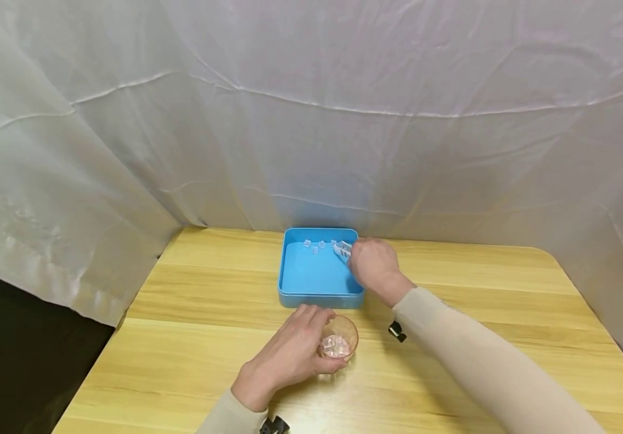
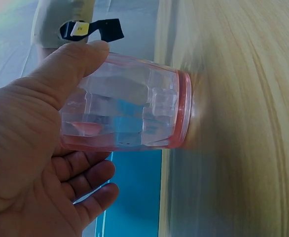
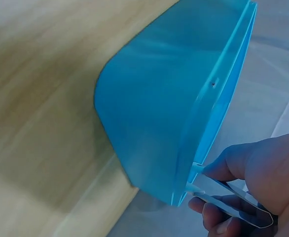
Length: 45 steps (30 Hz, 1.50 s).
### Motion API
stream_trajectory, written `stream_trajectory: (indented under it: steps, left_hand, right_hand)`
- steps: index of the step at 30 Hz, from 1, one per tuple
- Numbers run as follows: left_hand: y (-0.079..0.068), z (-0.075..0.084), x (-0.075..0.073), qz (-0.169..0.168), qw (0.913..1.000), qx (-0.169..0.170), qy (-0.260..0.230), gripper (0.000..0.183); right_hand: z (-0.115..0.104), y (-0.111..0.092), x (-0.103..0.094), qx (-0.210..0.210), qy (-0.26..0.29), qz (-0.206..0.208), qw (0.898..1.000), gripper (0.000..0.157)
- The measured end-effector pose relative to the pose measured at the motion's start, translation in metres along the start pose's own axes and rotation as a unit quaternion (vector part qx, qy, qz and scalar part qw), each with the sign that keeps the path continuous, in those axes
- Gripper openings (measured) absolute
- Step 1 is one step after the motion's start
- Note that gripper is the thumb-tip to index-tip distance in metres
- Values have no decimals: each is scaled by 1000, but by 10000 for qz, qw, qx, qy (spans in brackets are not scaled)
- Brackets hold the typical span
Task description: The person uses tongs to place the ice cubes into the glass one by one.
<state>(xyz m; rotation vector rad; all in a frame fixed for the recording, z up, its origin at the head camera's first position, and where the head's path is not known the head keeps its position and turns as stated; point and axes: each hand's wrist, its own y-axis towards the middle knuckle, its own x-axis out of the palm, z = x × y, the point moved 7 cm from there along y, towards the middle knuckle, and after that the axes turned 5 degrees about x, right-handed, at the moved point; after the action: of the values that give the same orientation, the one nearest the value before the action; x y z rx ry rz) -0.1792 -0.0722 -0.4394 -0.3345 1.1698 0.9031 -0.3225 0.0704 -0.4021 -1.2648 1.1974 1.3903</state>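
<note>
My left hand (image 1: 295, 352) grips a clear, pink-tinted cup (image 2: 129, 106) upright on the table, thumb on one side and fingers on the other. Clear cubes (image 1: 335, 346) lie in the bottom of the cup. Over the right side of a blue tray (image 1: 322, 296), my right hand (image 1: 374, 268) pinches a small pair of tongs (image 3: 233, 210) between thumb and fingers. The tips of the tongs reach down inside, hidden by the tray's wall in the right wrist view. Several loose clear cubes (image 1: 314, 249) lie near the tray's back wall, left of the tongs.
The wooden table (image 1: 192, 337) extends to both sides of the tray. Behind it hangs a pale curtain (image 1: 333, 163), close to the tray's back edge. The cup stands just in front of the tray.
</note>
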Motion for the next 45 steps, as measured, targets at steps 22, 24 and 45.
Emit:
stream_trajectory:
  steps: [22,24,45]
  left_hand:
    - [0,1,-2,19,10000,-2,-14,77]
    - [0,1,-1,15,10000,-3,-4,77]
    - [3,3,-1,148,9998,104,-8,75]
  right_hand:
    - [13,-30,-21,-227,314,406,9984,26]
    - [12,-30,-17,-244,260,415,9985,26]
    - [9,-28,-5,-368,257,797,9958,19]
